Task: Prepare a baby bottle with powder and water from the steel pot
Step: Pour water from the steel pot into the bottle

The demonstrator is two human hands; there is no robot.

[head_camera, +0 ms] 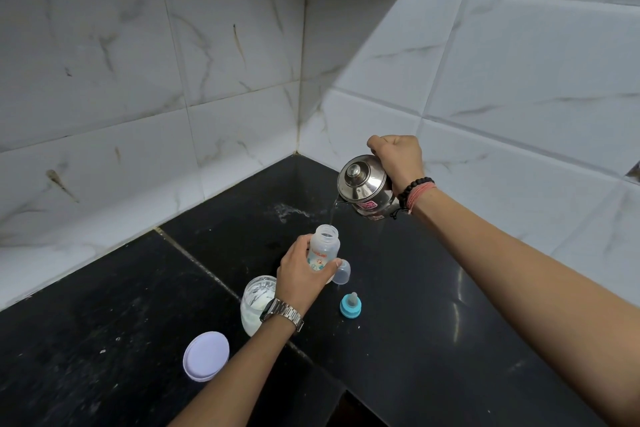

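Note:
My right hand grips the handle of a lidded steel pot, tilted to the left above the counter. A thin stream of water runs from its spout into the open neck of a clear baby bottle. My left hand is wrapped round the bottle's lower body and keeps it upright. A blue ring with its teat stands on the counter to the right of the bottle. The clear cap lies just behind my left thumb.
A glass jar of white powder stands open beside my left wrist, its pale lilac lid lying to the front left. The black stone counter meets white tiled walls in a corner; spilled powder marks the back.

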